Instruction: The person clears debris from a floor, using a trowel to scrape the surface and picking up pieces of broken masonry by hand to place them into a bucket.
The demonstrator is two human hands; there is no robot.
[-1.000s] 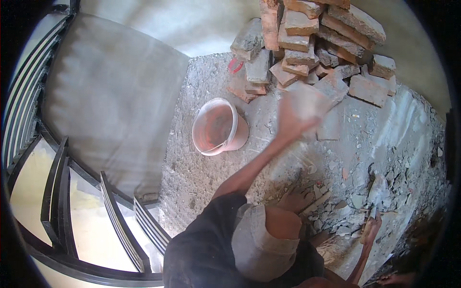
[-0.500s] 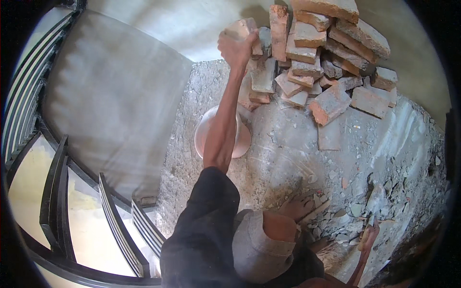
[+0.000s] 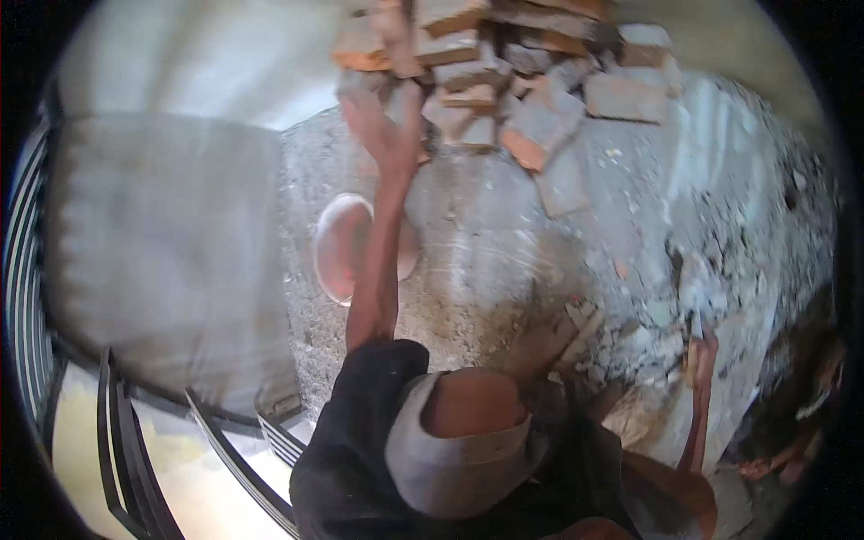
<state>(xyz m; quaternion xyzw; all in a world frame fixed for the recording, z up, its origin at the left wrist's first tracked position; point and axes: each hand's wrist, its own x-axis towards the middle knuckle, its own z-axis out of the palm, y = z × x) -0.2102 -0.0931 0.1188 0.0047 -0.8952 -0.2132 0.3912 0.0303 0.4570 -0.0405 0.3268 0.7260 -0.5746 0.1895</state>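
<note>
My left hand (image 3: 382, 130) reaches forward with its fingers spread and nothing in it, blurred by motion. It is just in front of the left end of a loose brick stack (image 3: 463, 72). A chunky brick (image 3: 360, 45) sits at that end, beyond my fingertips. Under my left forearm is a round white tub (image 3: 321, 247), reddish inside and partly hidden by the arm. At the right, my right hand (image 3: 704, 351) is closed around the handle of a trowel (image 3: 697, 322). The trowel's blade points away from me, over broken rubble.
Rubble and mortar bits (image 3: 630, 346) lie between my foot (image 3: 540, 346) and the trowel. My bare knee (image 3: 472, 405) is bent up in the foreground. Black metal railings (image 3: 135, 441) edge the lower left. A dark, blurred figure (image 3: 792, 441) shows at the lower right.
The brick my left hand was holding now rests at the stack's left end. The hand has let go and its fingers are spread. The whole view has shifted. My right hand still grips the trowel.
</note>
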